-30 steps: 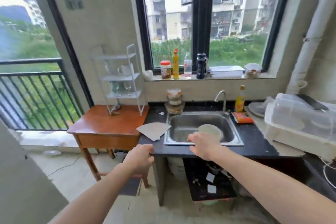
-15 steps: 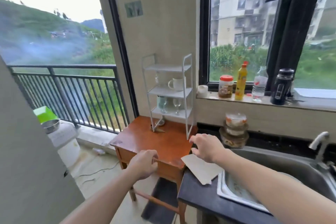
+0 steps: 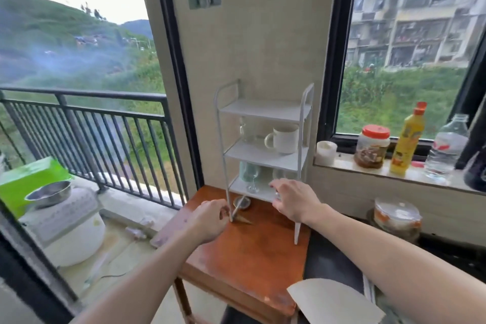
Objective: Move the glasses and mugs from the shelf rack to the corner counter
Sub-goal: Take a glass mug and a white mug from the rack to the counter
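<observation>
Progress: 0 moved — all left. Rack (image 3: 263, 151) on table (image 3: 249, 258) holds mug (image 3: 284, 139) and glass mug (image 3: 246, 130) on middle shelf, wine glass (image 3: 252, 179) plus others on bottom shelf. Right hand (image 3: 294, 202) at bottom shelf, fingers spread, nothing gripped yet. Left hand (image 3: 207, 221) loosely curled, empty, beside rack leg. Versus 0.5 s ago — both hands gone forward from table edge to rack.

Matt white metal shelf rack (image 3: 265, 155), clear glass stemware (image 3: 253, 179), glossy ceramic mug (image 3: 284, 138), varnished wood table (image 3: 244, 252).
</observation>
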Available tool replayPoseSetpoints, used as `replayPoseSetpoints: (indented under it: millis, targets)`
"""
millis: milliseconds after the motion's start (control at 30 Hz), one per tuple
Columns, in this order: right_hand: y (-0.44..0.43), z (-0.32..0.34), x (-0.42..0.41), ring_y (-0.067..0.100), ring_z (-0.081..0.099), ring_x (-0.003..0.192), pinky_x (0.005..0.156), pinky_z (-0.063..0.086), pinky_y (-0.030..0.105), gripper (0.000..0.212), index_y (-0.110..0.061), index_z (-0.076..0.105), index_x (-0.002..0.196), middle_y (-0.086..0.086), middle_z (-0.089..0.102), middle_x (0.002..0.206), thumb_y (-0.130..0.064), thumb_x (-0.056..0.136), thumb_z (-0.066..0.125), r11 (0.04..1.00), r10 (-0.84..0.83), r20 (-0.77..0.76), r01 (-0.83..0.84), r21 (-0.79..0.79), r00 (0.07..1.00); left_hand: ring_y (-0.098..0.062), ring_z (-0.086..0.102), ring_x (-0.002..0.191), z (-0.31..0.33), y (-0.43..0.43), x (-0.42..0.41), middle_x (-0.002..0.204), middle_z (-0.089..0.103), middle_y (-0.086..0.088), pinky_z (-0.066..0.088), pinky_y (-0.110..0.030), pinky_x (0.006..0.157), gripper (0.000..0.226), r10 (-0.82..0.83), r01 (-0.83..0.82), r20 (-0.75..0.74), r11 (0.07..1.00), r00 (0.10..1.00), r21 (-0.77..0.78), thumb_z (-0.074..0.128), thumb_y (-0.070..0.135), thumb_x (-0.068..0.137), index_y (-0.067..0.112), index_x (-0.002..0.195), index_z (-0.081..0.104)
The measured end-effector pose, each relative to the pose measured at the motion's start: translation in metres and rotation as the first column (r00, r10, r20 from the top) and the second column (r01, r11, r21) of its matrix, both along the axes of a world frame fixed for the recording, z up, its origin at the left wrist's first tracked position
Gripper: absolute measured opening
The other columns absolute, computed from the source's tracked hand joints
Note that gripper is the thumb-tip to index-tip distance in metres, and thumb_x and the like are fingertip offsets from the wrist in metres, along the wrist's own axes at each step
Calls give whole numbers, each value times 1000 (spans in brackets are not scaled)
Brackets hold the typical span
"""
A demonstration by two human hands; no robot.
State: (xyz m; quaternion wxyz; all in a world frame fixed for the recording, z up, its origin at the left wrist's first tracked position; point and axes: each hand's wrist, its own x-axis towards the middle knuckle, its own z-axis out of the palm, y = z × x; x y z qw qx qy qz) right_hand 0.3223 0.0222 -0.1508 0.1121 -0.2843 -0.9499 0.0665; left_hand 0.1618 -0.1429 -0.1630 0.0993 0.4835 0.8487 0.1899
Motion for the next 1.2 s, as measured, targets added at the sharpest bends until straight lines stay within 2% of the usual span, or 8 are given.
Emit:
replayPoseSetpoints:
  millis: [300, 500, 567, 633, 767, 867, 1067, 1200]
  targets:
    - [82, 10, -112, 28, 60, 114, 93, 49, 39, 46, -13, 52, 135, 7, 60, 134, -28, 92, 55, 930, -343, -136, 315, -192, 929, -26, 64, 92, 25, 134, -129, 91, 68, -3, 51, -32, 79, 32, -98, 81, 123, 987, 988, 137, 55, 17, 85, 16, 115, 65]
    - [125, 5, -152, 29, 54, 125, 97, 41, 33, 45, -11, 54, 134, 8, 59, 138, -26, 92, 57, 759, -593, -267, 416, -501, 760, -32, 53, 120, 30, 221, -159, 132, 55, -15, 42, -37, 100, 50, -97, 5, 309, 958, 946, 286, 55, 17, 91, 9, 139, 44]
    - [134, 3, -162, 26, 60, 115, 89, 43, 32, 35, -13, 60, 124, 4, 65, 124, -21, 91, 56, 705, -638, -290, 390, -593, 713, -37, 48, 126, 30, 242, -163, 138, 50, -19, 39, -40, 104, 50, -69, -67, 371, 937, 926, 342, 51, 20, 95, 6, 141, 38]
    - [141, -2, -171, 21, 58, 82, 68, 42, 29, 9, -12, 60, 95, 1, 61, 88, -13, 88, 54, 650, -668, -315, 323, -688, 674, -38, 48, 125, 29, 259, -168, 137, 50, -19, 40, -41, 103, 48, -36, -129, 433, 930, 901, 345, 47, 25, 97, 6, 140, 39]
    - [145, -4, -176, 19, 38, 65, 63, 30, 36, 10, -15, 48, 76, 3, 39, 67, -16, 84, 54, 582, -692, -381, 162, -797, 613, -29, 56, 96, 30, 279, -173, 102, 59, -12, 41, -33, 79, 28, -49, -226, 641, 913, 766, 339, 46, 30, 98, 7, 109, 58]
    - [144, -4, -168, 19, 47, 68, 66, 36, 35, 22, -5, 61, 85, 3, 58, 73, -23, 92, 53, 549, -732, -402, 126, -826, 550, -21, 47, 75, 29, 285, -170, 82, 56, -7, 34, -30, 65, 35, -119, -217, 692, 900, 712, 378, 45, 29, 100, 7, 77, 60]
    - [136, -10, -148, 14, 49, 65, 63, 37, 29, 31, -11, 64, 85, 2, 62, 70, -29, 102, 44, 538, -772, -450, 85, -839, 448, -20, 55, 76, 27, 270, -158, 72, 65, -5, 41, -37, 83, 44, -107, -279, 771, 894, 628, 350, 46, 31, 100, 11, 63, 58]
    - [131, -8, -139, 16, 47, 66, 63, 37, 27, 29, -11, 60, 80, 4, 55, 69, -25, 100, 46, 505, -794, -451, 29, -863, 408, -20, 55, 69, 31, 248, -148, 67, 61, -9, 44, -39, 77, 43, -142, -303, 844, 892, 517, 336, 47, 25, 100, 12, 60, 51]
